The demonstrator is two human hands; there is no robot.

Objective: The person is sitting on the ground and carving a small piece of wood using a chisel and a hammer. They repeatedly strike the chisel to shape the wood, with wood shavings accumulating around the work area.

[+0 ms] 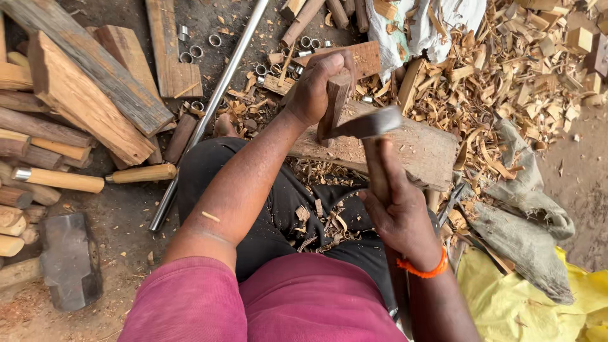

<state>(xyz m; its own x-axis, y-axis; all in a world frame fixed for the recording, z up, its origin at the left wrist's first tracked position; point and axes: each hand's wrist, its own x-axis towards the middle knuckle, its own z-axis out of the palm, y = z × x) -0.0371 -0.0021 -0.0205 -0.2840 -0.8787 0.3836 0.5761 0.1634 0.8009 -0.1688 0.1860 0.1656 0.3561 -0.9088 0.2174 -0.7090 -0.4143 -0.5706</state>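
Left hand (313,88) gripping upright wood piece (334,104) on plank (411,149), right hand (396,206) clenching hatchet (370,136), white sack (418,28) behind, contents hidden, shavings (506,82) around

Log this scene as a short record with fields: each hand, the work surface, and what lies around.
left hand: the left hand grips an upright wood block, standing it on the plank
right hand: the right hand holds the handle of an adze-like tool, its metal blade against the block
work surface: a worn plank in front of the knees
left of the person: a sledgehammer head, finished wooden handles, a metal pipe
right: wood chips, a yellow sheet
wrist: orange band
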